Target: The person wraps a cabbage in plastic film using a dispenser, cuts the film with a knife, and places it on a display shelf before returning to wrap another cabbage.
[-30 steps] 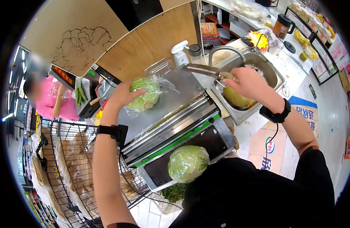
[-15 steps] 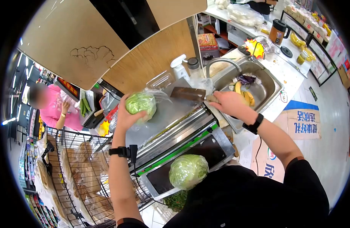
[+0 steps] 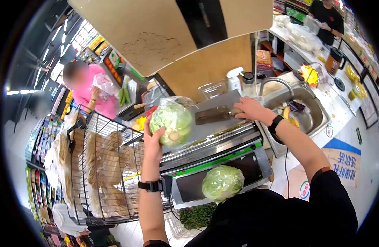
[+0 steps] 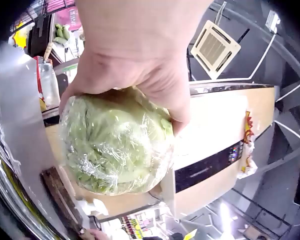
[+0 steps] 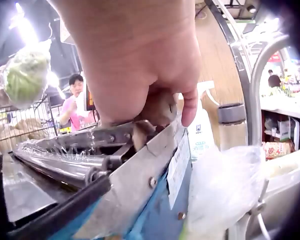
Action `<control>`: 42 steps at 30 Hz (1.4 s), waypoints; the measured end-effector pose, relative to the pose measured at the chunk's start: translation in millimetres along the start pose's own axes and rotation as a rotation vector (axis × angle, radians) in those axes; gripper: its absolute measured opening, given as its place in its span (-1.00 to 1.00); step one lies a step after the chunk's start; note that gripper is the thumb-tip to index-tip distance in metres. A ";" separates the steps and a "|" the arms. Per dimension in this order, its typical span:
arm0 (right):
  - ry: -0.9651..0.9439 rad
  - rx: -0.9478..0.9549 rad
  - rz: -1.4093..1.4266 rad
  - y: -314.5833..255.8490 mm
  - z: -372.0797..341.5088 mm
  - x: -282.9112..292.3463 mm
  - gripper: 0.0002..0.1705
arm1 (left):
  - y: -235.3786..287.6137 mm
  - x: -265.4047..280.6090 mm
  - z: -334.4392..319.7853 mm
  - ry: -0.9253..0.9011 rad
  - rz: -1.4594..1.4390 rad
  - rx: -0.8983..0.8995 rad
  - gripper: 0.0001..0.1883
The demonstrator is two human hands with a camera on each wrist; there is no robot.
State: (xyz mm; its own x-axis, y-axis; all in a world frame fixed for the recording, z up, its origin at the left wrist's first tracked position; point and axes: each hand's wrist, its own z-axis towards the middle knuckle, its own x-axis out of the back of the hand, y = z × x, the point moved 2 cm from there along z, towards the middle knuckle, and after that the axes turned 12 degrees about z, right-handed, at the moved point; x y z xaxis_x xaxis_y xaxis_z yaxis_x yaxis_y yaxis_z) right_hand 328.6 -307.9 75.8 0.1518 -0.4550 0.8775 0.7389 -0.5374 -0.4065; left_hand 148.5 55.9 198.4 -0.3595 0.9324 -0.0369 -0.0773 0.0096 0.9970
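Note:
In the head view my left hand (image 3: 153, 142) grips a pale green head of lettuce (image 3: 173, 123) wrapped in clear film, raised above the left end of the wrapping machine. The left wrist view shows the wrapped head (image 4: 117, 145) under the palm, thumb and fingers spread round its sides. My right hand (image 3: 253, 110) holds the wooden handle of a cleaver (image 3: 212, 115), whose broad, stained blade lies flat over the machine's metal top (image 3: 222, 101). Part of the handle (image 5: 161, 107) shows beneath that palm. A second wrapped lettuce (image 3: 223, 183) sits on the machine's dark front plate, close to my body.
Right of the machine is a steel sink (image 3: 317, 123) with peels and purple scraps. A spray bottle (image 3: 234, 79) and a clear plastic tray (image 3: 212, 89) stand behind. At left, a wire rack (image 3: 111, 173) holds bagged goods; a person in pink (image 3: 92, 88) stands beyond.
My right hand has brought the cleaver from above the sink leftward onto the metal top. The left hand has lifted the wrapped lettuce off that top. The head view has turned left.

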 end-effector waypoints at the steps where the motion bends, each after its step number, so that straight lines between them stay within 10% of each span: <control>1: 0.008 0.024 -0.048 -7.4 5.6 4.8 -0.54 | 6.2 -0.6 -12.2 -0.015 -0.011 -0.026 -0.15; 3: 0.028 0.055 -0.154 -21.6 5.8 23.4 -0.56 | 24.7 -7.2 -32.7 -0.072 -0.009 -0.107 -0.10; 8: 0.389 0.140 1.010 -172.6 24.5 114.1 -0.59 | 50.7 -24.5 -68.2 -0.051 0.268 -0.339 -0.02; 14: 0.398 0.102 0.562 -261.5 4.6 129.0 -0.69 | 60.5 -47.7 -110.0 -0.010 0.335 -0.452 -0.01; 16: 0.281 -0.047 0.782 -267.7 1.3 122.2 -0.70 | 65.0 -53.4 -118.1 -0.026 0.165 -0.333 -0.04; 19: 0.723 0.278 0.537 -264.8 6.1 105.6 -0.64 | 55.2 -51.3 -118.8 -0.143 0.022 -0.116 -0.16; 25: -0.007 0.166 1.229 -236.1 -7.4 97.5 -0.41 | 33.0 -56.6 -91.6 -0.365 -0.092 0.481 -0.24; 29: 0.085 -0.250 2.014 -209.5 -22.9 65.9 -0.48 | 48.6 -63.7 -99.2 -0.194 0.055 0.315 -0.35; 31: 0.197 -0.264 2.169 -210.1 -28.7 54.9 -0.49 | 44.2 -75.3 -100.6 -0.070 0.207 -0.070 -0.45; 34: 0.426 -0.221 1.782 -227.0 -41.0 57.6 -0.46 | 40.8 -99.8 -113.1 -0.027 0.509 -0.588 -0.52; 40: 0.334 -0.180 1.445 -223.8 -71.6 69.2 -0.39 | 35.3 -110.1 -120.8 -0.084 0.431 -0.367 -0.54; 42: 0.228 -0.255 1.780 -214.8 -79.8 61.5 -0.41 | 41.2 -115.0 -126.2 -0.002 0.370 -0.410 -0.47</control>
State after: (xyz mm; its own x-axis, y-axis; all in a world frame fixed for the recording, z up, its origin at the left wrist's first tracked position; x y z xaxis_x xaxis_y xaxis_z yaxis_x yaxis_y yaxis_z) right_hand 126.9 -277.1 196.8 0.4627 -0.6114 -0.6419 -0.2996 0.5737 -0.7623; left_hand 69.3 -96.5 235.0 -0.4299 0.8474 0.3118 -0.3021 -0.4604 0.8348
